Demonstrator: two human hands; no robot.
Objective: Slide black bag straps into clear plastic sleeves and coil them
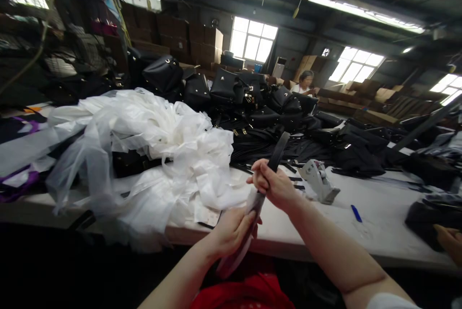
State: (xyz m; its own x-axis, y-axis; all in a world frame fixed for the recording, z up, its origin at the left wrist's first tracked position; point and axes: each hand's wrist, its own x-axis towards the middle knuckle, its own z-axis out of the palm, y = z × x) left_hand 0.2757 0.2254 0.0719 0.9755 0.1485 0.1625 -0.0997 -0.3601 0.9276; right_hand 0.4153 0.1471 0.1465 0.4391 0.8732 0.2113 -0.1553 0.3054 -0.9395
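Observation:
A long black strap runs slantwise between my two hands, its upper end sticking out past my right hand. My right hand is closed round it near that end. Lower down, my left hand grips the same strap, where a clear plastic sleeve seems to wrap it. The lower part hangs curved in front of the table edge, blurred. Just left of my hands spreads a large heap of thin white plastic sleeves. A small printed card lies beside my left hand.
A grey tape dispenser and a blue pen-like item are on the white table to the right. Black handbags pile up behind. At the right edge another person's hand is near black material. Cardboard boxes are stacked farther back.

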